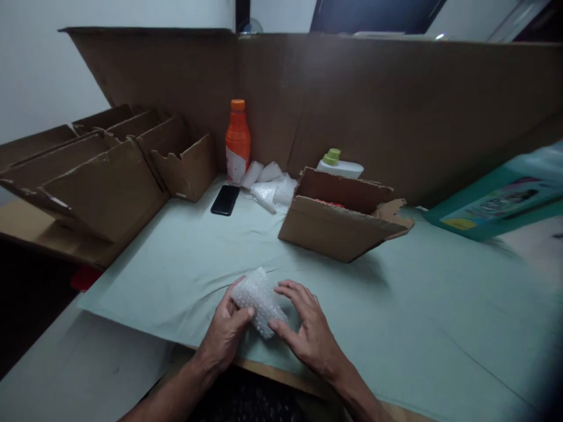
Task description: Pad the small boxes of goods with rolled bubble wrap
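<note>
My left hand (pixel 225 328) is closed around a small folded piece of bubble wrap (pixel 259 302), thumb on top, near the table's front edge. Whether anything lies inside the wrap cannot be made out. At its right side is my right hand (pixel 308 328), fingers spread and curved, the thumb tip at the wrap's lower right edge. Beyond both hands stands an open cardboard box (pixel 328 231) with something red inside, mostly hidden by its walls. More pieces of bubble wrap (pixel 275 190) lie in a loose heap behind it to the left.
A black phone (pixel 225 200) lies before an orange bottle (pixel 238 140). Several open cardboard boxes (pixel 105 187) stand at the left. A white bottle with a green cap (pixel 341 167) is behind the box; a large teal container (pixel 497 196) sits right. A cardboard wall (pixel 396 99) edges the back.
</note>
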`<control>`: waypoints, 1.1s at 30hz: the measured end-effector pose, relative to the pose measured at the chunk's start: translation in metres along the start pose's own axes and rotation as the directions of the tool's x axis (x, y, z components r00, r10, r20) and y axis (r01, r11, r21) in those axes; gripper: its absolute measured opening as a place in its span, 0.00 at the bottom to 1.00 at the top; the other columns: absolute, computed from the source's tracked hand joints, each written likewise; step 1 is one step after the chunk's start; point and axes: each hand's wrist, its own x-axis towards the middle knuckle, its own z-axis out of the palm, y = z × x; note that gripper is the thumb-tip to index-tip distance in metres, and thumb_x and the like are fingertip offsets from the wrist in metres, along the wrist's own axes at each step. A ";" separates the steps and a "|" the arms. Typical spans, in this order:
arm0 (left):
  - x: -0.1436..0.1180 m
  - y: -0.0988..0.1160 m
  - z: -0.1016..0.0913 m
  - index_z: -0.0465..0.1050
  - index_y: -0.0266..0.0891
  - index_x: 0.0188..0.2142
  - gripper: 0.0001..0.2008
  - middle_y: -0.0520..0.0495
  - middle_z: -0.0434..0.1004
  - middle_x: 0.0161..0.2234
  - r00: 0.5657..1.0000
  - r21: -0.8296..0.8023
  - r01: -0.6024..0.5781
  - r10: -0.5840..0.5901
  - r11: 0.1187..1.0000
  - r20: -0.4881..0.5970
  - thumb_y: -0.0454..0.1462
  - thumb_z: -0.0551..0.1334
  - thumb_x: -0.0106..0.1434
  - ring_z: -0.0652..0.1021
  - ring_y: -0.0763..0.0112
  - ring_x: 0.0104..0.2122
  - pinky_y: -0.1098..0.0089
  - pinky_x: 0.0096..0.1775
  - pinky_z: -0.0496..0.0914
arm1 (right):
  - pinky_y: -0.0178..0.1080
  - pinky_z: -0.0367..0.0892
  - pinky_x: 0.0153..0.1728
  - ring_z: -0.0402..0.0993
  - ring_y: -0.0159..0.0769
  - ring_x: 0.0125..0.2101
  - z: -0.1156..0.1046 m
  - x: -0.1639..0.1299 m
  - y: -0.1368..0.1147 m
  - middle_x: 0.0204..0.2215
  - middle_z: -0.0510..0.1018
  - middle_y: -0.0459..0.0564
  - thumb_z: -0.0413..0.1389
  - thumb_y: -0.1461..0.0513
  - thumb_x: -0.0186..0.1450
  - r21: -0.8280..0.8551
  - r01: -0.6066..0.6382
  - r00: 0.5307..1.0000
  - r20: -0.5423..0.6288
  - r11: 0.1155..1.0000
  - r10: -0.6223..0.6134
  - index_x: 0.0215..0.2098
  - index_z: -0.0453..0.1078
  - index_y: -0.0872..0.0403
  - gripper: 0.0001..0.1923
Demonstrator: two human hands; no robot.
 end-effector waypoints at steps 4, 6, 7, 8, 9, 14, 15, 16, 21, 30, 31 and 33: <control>0.001 -0.020 -0.002 0.52 0.43 0.68 0.47 0.38 0.74 0.57 0.997 0.104 -0.056 0.051 0.993 0.052 0.48 0.71 0.55 0.78 0.57 0.51 0.61 0.51 0.73 | 0.45 0.71 0.48 0.75 0.47 0.50 -0.007 -0.011 0.009 0.54 0.75 0.57 0.62 0.43 0.59 0.358 -0.164 0.984 0.124 0.919 0.128 0.61 0.65 0.53 0.39; 0.006 -0.028 -0.004 0.50 0.41 0.68 0.48 0.38 0.76 0.53 0.991 0.194 -0.108 0.089 0.975 0.104 0.52 0.70 0.56 0.80 0.57 0.47 0.61 0.47 0.75 | 0.39 0.71 0.42 0.76 0.42 0.41 -0.007 -0.015 0.015 0.43 0.80 0.51 0.60 0.44 0.61 0.420 -0.204 0.978 0.130 0.884 0.164 0.52 0.71 0.54 0.29; 0.010 -0.028 -0.003 0.51 0.41 0.68 0.47 0.38 0.76 0.52 0.983 0.264 -0.162 0.131 0.951 0.131 0.53 0.69 0.56 0.80 0.57 0.45 0.60 0.47 0.75 | 0.38 0.71 0.40 0.76 0.41 0.38 -0.008 -0.017 0.019 0.38 0.80 0.49 0.59 0.46 0.62 0.413 -0.214 0.977 0.087 0.885 0.196 0.48 0.72 0.54 0.25; 0.014 -0.023 -0.001 0.51 0.41 0.68 0.45 0.37 0.76 0.52 0.968 0.353 -0.238 0.193 0.905 0.159 0.53 0.67 0.58 0.80 0.56 0.46 0.59 0.47 0.75 | 0.37 0.70 0.38 0.75 0.40 0.36 -0.011 -0.019 0.022 0.35 0.79 0.48 0.58 0.47 0.63 0.395 -0.226 0.972 0.033 0.891 0.232 0.45 0.73 0.54 0.21; 0.019 -0.014 0.004 0.51 0.43 0.68 0.42 0.37 0.74 0.53 0.941 0.452 -0.336 0.273 0.827 0.200 0.52 0.66 0.60 0.79 0.55 0.48 0.57 0.48 0.74 | 0.37 0.69 0.37 0.74 0.39 0.35 -0.016 -0.021 0.024 0.34 0.79 0.48 0.57 0.49 0.64 0.378 -0.240 0.965 -0.007 0.894 0.262 0.44 0.73 0.54 0.19; 0.072 0.071 0.072 0.51 0.47 0.68 0.35 0.37 0.63 0.64 0.488 0.623 -0.781 0.586 -0.036 0.647 0.37 0.62 0.65 0.63 0.49 0.65 0.45 0.62 0.61 | 0.37 0.71 0.35 0.76 0.40 0.34 -0.066 -0.031 0.030 0.34 0.80 0.49 0.56 0.50 0.66 0.297 -0.245 0.969 0.032 0.923 0.247 0.44 0.76 0.53 0.18; 0.088 0.087 0.090 0.51 0.45 0.68 0.35 0.37 0.63 0.64 0.413 0.590 -0.787 0.556 -0.179 0.721 0.35 0.62 0.65 0.59 0.48 0.67 0.44 0.64 0.58 | 0.38 0.72 0.36 0.77 0.41 0.34 -0.079 -0.033 0.030 0.35 0.81 0.49 0.56 0.50 0.66 0.265 -0.226 0.974 0.047 0.937 0.222 0.46 0.76 0.52 0.18; 0.106 0.100 0.107 0.54 0.41 0.67 0.34 0.36 0.64 0.64 0.389 0.574 -0.771 0.512 -0.274 0.766 0.34 0.62 0.63 0.57 0.47 0.68 0.43 0.64 0.55 | 0.39 0.73 0.38 0.78 0.42 0.36 -0.092 -0.035 0.029 0.37 0.82 0.50 0.56 0.51 0.67 0.229 -0.209 0.978 0.048 0.951 0.203 0.47 0.76 0.52 0.18; 0.166 0.120 0.151 0.75 0.40 0.42 0.11 0.44 0.80 0.36 0.521 0.574 -0.711 0.243 -0.406 0.818 0.30 0.55 0.63 0.78 0.56 0.43 0.40 0.60 0.59 | 0.44 0.77 0.44 0.81 0.46 0.41 -0.159 -0.047 0.033 0.44 0.83 0.53 0.56 0.49 0.68 0.017 -0.219 0.963 -0.154 0.976 0.219 0.50 0.77 0.48 0.18; 0.060 0.102 0.085 0.71 0.42 0.37 0.12 0.51 0.72 0.28 0.373 0.464 -0.807 0.294 -0.366 0.880 0.26 0.53 0.63 0.72 0.67 0.31 0.47 0.62 0.58 | 0.33 0.70 0.19 0.79 0.35 0.26 -0.260 -0.027 -0.020 0.34 0.84 0.49 0.58 0.45 0.66 -0.404 -0.114 0.903 -0.423 0.907 -0.075 0.51 0.76 0.39 0.18; 0.048 0.101 0.078 0.71 0.42 0.39 0.13 0.51 0.72 0.28 0.364 0.455 -0.820 0.298 -0.346 0.882 0.26 0.54 0.62 0.73 0.67 0.31 0.48 0.62 0.58 | 0.33 0.68 0.17 0.78 0.34 0.24 -0.260 -0.014 -0.030 0.34 0.84 0.48 0.57 0.45 0.67 -0.451 -0.058 0.930 -0.348 0.890 -0.116 0.51 0.76 0.40 0.18; 0.031 0.100 0.068 0.71 0.42 0.44 0.15 0.52 0.73 0.28 0.355 0.442 -0.841 0.300 -0.312 0.886 0.26 0.54 0.62 0.73 0.67 0.31 0.49 0.63 0.58 | 0.34 0.65 0.17 0.76 0.33 0.23 -0.250 0.015 -0.045 0.33 0.84 0.48 0.54 0.47 0.69 -0.555 0.077 0.973 -0.141 0.828 -0.184 0.49 0.77 0.42 0.17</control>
